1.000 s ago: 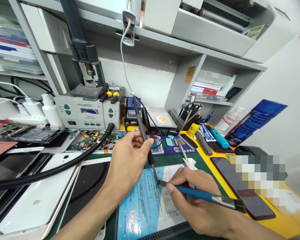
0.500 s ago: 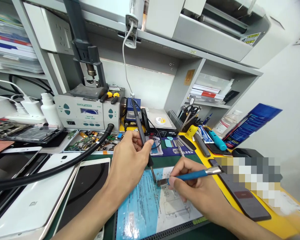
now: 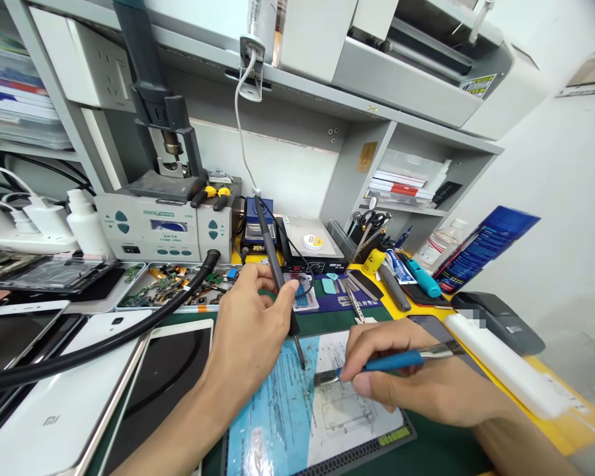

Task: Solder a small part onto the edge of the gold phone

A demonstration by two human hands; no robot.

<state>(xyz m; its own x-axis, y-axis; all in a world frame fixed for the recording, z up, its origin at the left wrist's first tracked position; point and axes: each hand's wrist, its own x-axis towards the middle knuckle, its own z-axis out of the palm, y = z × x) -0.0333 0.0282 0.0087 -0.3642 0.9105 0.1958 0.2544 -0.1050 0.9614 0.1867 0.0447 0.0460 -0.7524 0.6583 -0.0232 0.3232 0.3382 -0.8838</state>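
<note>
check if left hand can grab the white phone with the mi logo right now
Probably not as is: the left hand holds the soldering iron, and the thick black hose crosses over the white phone.

Single view, worn on your head; faces forward and down; close over the tabletop [image 3: 426,446], taking in both your hands and the shelving [image 3: 297,82] behind.

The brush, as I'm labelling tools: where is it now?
In the head view, the brush is right of centre in the right hand, bristles over the blue-and-white mat, right of the iron.
</note>
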